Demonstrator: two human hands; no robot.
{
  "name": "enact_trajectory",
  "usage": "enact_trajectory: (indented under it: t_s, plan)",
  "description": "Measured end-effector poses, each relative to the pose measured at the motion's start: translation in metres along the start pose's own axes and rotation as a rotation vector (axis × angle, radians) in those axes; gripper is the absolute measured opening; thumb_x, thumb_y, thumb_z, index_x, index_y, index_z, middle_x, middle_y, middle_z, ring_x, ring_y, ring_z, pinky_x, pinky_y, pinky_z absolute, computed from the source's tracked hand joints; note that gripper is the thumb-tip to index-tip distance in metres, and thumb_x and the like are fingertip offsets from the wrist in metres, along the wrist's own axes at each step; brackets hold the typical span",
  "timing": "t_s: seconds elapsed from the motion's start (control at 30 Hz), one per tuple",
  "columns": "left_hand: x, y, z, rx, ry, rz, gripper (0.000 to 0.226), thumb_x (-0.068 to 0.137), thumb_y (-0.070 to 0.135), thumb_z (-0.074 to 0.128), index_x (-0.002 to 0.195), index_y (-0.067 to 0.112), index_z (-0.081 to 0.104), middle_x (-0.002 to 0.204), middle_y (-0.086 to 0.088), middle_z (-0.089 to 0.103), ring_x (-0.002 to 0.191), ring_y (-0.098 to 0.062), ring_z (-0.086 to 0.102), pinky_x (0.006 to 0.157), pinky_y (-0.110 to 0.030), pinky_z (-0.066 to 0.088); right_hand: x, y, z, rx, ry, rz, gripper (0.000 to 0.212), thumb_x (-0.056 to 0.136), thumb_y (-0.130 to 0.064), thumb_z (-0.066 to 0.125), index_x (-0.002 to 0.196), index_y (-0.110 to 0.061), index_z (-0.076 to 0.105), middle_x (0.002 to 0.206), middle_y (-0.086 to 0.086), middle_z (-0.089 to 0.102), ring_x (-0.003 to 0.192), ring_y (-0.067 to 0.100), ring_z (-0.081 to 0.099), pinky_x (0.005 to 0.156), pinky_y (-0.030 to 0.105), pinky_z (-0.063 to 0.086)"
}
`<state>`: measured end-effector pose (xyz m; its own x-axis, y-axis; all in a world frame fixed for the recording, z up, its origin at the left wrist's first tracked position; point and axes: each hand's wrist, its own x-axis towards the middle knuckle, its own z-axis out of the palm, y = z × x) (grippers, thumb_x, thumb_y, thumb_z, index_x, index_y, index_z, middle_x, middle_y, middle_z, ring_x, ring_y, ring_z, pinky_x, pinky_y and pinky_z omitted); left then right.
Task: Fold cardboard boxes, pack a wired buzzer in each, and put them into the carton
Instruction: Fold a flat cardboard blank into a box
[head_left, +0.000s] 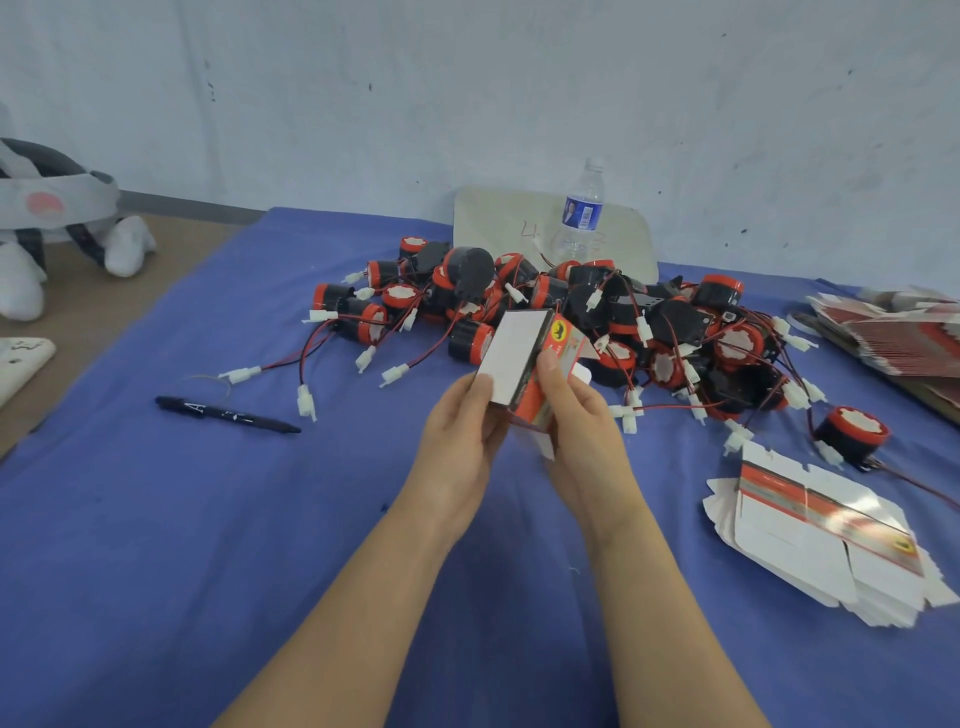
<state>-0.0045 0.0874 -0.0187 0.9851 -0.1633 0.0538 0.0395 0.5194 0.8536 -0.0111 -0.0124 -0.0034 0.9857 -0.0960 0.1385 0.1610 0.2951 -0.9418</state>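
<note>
Two bare forearms are reaching up from the bottom edge over a blue cloth (208, 519), and between them both hands are holding one small box (524, 364) just above the cloth, in front of the pile. The left hand (457, 431) is curling closed around the box's lower left corner, its thumb lying on the white face. The right hand (576, 415) is gripping the red printed side, its thumb pressing flat on that side near the top while the fingers are wrapping behind (how far they reach cannot be told). The box is standing tilted, its long axis running from the hands up and away to the right, the white face turning toward the camera and left, a flap sticking out at the far top end. To the right, near the cloth's edge, a stack of flat boxes (821, 535) is lying unfolded, white and red side up. To the left a black pen (223, 414) is lying across the cloth, well apart from the hands. Just beyond the box a heap of buzzers (571, 312), black and red with tangled wires and white plugs, is spreading wide. Behind it a clear water bottle (579, 218) is standing upright against a pale board (498, 223) by the wall.
</note>
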Motion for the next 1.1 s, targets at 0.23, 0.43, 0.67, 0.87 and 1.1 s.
enact_trajectory:
  t_s: [0.23,0.43,0.67,0.87,1.1]
  plan:
    - [0.001,-0.002,-0.003,0.252,0.052,-0.007,0.034,0.104,0.03,0.036,0.13,0.022,0.055,0.128,0.009,0.06,0.121,-0.007,0.053,0.103,-0.026,0.041,-0.004,-0.021,-0.009,-0.254,-0.07,-0.105,0.015,0.095,-0.015,0.056,0.107,-0.019,0.064,0.1,-0.001,0.074,0.094,0.015,0.069,0.079,0.022,0.054]
    - [0.01,0.019,-0.024,0.249,0.441,0.199,0.022,0.099,0.034,0.044,0.116,0.025,0.056,0.114,0.015,0.054,0.103,0.005,0.049,0.085,-0.015,0.038,0.014,-0.046,0.011,-1.562,-0.21,-0.118,0.006,0.095,-0.016,0.049,0.089,-0.014,0.047,0.089,0.007,0.059,0.08,0.027,0.052,0.059,0.027,0.036]
    - [0.012,0.015,-0.032,0.714,0.205,0.372,0.015,0.093,0.01,0.055,0.083,0.015,0.066,0.12,0.012,0.05,0.106,0.013,0.043,0.086,0.003,0.028,-0.002,0.015,0.046,-1.887,-0.398,-0.201,0.02,0.091,-0.008,0.047,0.103,-0.013,0.062,0.105,0.007,0.066,0.098,0.027,0.062,0.069,0.03,0.033]
    - [0.014,0.008,-0.038,0.858,0.303,0.351,0.032,0.097,0.005,0.041,0.118,0.017,0.062,0.112,0.014,0.053,0.103,-0.001,0.045,0.079,-0.004,0.033,0.002,0.019,0.028,-1.322,-0.288,-0.306,0.027,0.088,-0.007,0.048,0.107,-0.012,0.066,0.1,0.004,0.069,0.091,0.022,0.06,0.075,0.029,0.045]
    - [0.012,0.001,-0.032,0.969,0.32,0.218,0.039,0.098,0.01,0.038,0.136,0.013,0.047,0.128,-0.003,0.055,0.115,-0.023,0.052,0.088,-0.032,0.044,0.006,0.022,0.006,-1.151,0.313,-0.323,0.03,0.094,0.0,0.042,0.116,-0.005,0.062,0.131,0.003,0.053,0.123,0.019,0.043,0.086,0.008,0.026]
